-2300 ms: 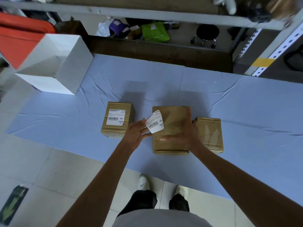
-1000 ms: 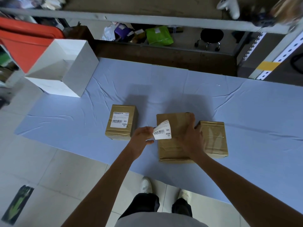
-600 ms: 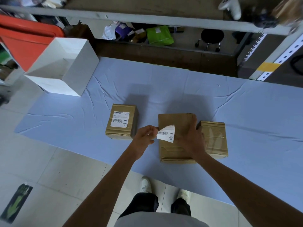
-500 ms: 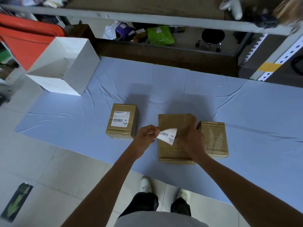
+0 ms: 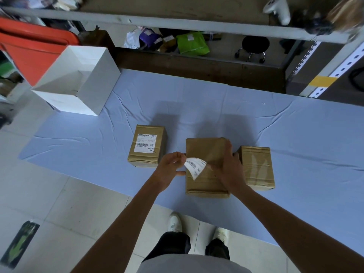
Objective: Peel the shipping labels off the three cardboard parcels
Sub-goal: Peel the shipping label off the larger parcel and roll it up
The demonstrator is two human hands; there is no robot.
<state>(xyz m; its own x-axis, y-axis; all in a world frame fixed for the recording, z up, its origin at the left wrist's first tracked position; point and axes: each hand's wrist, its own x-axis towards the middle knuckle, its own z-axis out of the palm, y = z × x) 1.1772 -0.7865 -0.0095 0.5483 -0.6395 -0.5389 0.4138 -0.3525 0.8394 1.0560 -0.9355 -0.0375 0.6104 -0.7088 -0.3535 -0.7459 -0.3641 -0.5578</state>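
Note:
Three brown cardboard parcels sit in a row on the blue cloth point(image 5: 295, 138). The left parcel point(image 5: 146, 147) carries a white shipping label point(image 5: 145, 143) on its top. The middle parcel point(image 5: 204, 166) has a bare top, and a curled white label point(image 5: 195, 167) hangs over it. My left hand point(image 5: 171, 167) pinches the label's left edge. My right hand point(image 5: 226, 164) pinches its right edge, with fingers spread over the parcel's top. The right parcel point(image 5: 256, 167) shows only clear tape on top.
An open white box point(image 5: 78, 81) stands at the cloth's far left corner, with a red bin point(image 5: 29, 50) behind it. A metal shelf rail point(image 5: 177, 24) runs across the back, with bags and a black stool point(image 5: 254, 46) below it. My feet point(image 5: 197, 227) stand on the tiled floor.
The label, held flat by my left hand alone, is now curled and pinched between both hands. My right hand moved from the middle parcel's side onto the label.

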